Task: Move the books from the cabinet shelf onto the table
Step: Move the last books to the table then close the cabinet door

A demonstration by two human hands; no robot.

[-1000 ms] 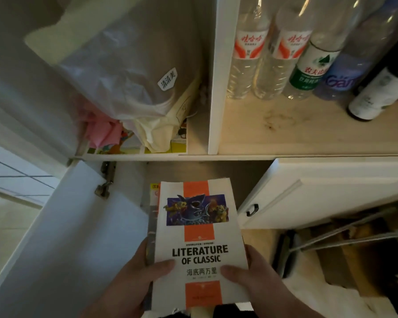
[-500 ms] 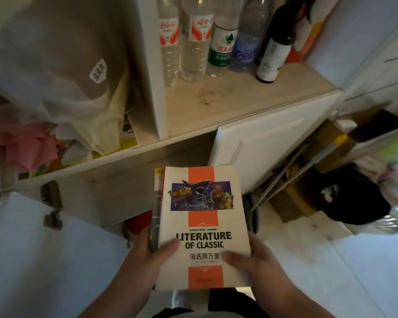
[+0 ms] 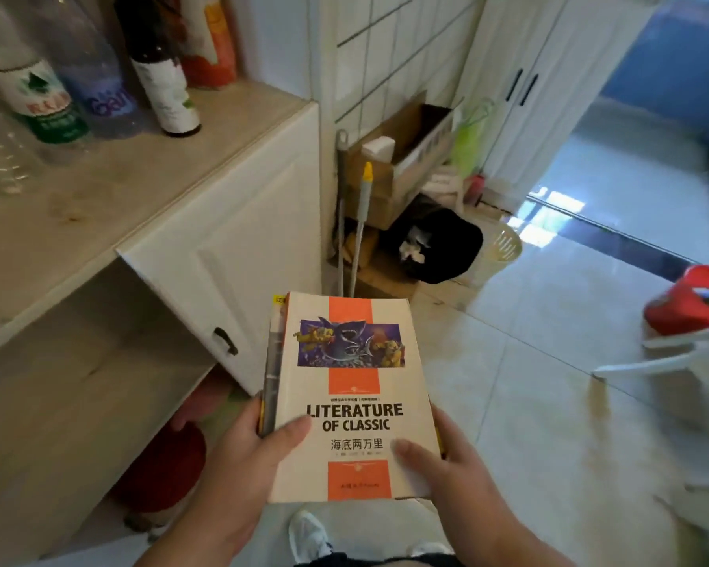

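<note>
I hold a small stack of books (image 3: 351, 386) flat in front of me, low in the view. The top one is white and orange and reads "LITERATURE OF CLASSIC"; the edges of other books show beneath it on the left. My left hand (image 3: 254, 456) grips the stack's left edge with the thumb on the cover. My right hand (image 3: 439, 472) grips the right edge, thumb also on the cover. The open cabinet (image 3: 99, 362) lies to the left, its lower shelf showing bare wood. A white table edge (image 3: 647, 364) appears at the far right.
Several bottles (image 3: 50, 100) stand on the cabinet counter at upper left. The white cabinet door (image 3: 230, 255) hangs open beside the books. Mop handles (image 3: 361, 223), a cardboard box (image 3: 410, 157) and a black bag (image 3: 439, 247) fill the corner ahead. Something red (image 3: 688, 304) sits on the table.
The view has swung right, away from the cabinet shelves toward the tiled floor and the table. The books stay held in both hands as before.
</note>
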